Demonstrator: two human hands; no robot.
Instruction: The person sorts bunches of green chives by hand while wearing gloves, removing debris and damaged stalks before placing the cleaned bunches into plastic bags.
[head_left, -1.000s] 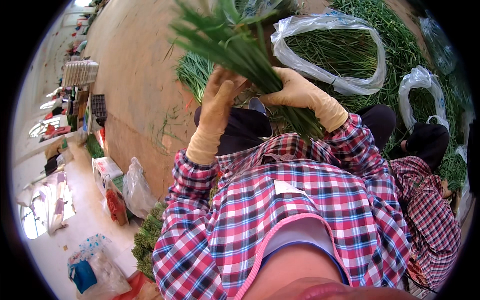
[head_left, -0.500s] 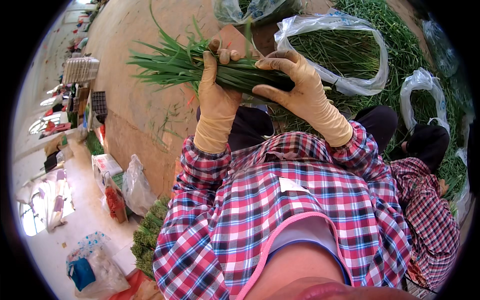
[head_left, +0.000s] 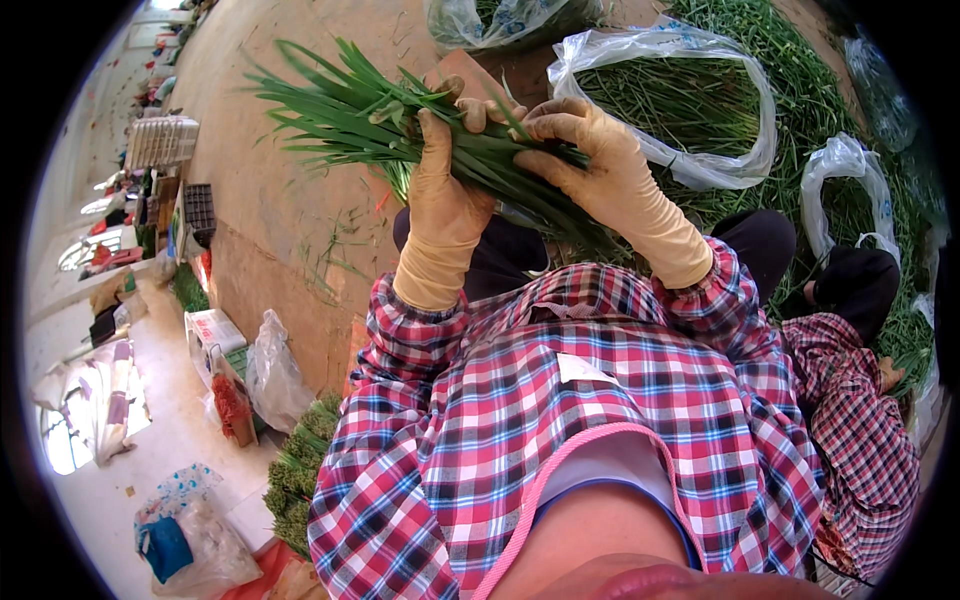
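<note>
A thick bunch of garlic chives [head_left: 340, 110], with long flat green leaves, lies across both my hands above my lap. My left hand [head_left: 447, 190], in a soiled pale yellow rubber glove, is wrapped round the middle of the bunch. The leaves fan out past it to the left. On the right side of the bunch, my right hand [head_left: 590, 150], gloved the same way, pinches some leaves between thumb and fingers. The other end of the bunch hangs down below the right hand, dark against my lap.
An open clear plastic bag [head_left: 660, 165] full of green stalks stands to the right, beside a large heap of loose greens [head_left: 800, 90]. Another bag [head_left: 500, 25] is at the top. Tied bundles [head_left: 300, 470] lie lower left. A person's plaid sleeve [head_left: 860, 420] is at the right.
The bunch has tilted, its right end dropping lower, and the leaves at left spread wider. Both hands stay on it, with the right fingers now pinched closer together.
</note>
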